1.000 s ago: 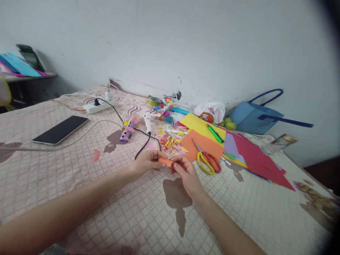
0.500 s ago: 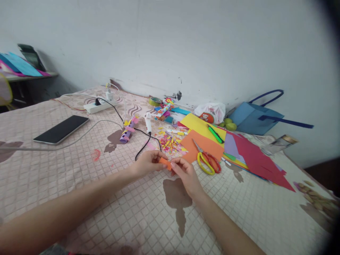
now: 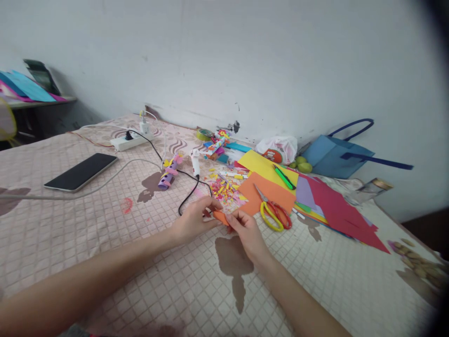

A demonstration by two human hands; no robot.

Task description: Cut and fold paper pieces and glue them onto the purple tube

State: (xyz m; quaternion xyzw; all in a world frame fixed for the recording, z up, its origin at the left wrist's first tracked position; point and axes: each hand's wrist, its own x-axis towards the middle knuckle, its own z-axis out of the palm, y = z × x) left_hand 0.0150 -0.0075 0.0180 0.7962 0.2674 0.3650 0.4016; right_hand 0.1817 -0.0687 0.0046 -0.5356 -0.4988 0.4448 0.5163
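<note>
A patterned cloth (image 3: 105, 243) is covering the whole surface under both hands. Well beyond the right hand (image 3: 247, 231) and off to its outer side, a blue bag (image 3: 333, 152) is leaning at the wall, with sheets of coloured paper (image 3: 326, 201) lying fanned in front of it. Far out past the left hand (image 3: 192, 220), on its outer side, a dark phone (image 3: 80, 172) is lying flat with a white cable curving beside it. An orange sheet (image 3: 271, 189) is lying just beyond the right hand, and yellow-handled scissors (image 3: 271, 213) are resting on its near edge, close to that hand's outer side. A heap of paper scraps (image 3: 224, 189) is sitting just past the fingertips of both hands. Between the two hands, a small orange paper strip (image 3: 220, 216) is being held: the left hand is pinching its one end between thumb and fingers, the right hand is pinching the other end, fingers curled, so the strip is bridging the narrow gap between them.
</note>
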